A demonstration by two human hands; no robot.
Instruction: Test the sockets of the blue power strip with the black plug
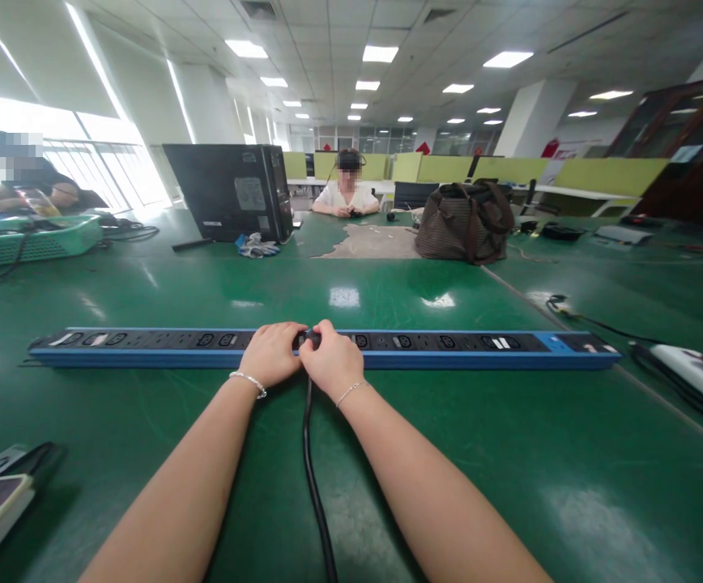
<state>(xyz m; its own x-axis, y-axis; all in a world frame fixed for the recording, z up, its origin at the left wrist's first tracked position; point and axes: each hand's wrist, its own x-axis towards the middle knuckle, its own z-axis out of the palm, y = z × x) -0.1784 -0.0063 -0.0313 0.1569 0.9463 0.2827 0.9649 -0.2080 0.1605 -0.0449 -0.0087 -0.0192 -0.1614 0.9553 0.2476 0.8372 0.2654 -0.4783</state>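
Observation:
A long blue power strip [449, 360] with a black socket face lies crosswise on the green table. My right hand [334, 359] is closed around a black plug [311, 337] at the middle of the strip. From under it a black power cord [310, 453] runs down toward me. My left hand [272, 353] is closed over the strip just left of the plug, its fingertips close to the plug. How far the plug sits in a socket is hidden by my fingers.
On the green table [145, 421] stand a black computer case [230, 193], gloves [257, 245], a brown bag [464, 223] and a green basket [53, 240]. A white device [700, 376] with a cable lies at right. A person [348, 190] sits opposite; another sits far left.

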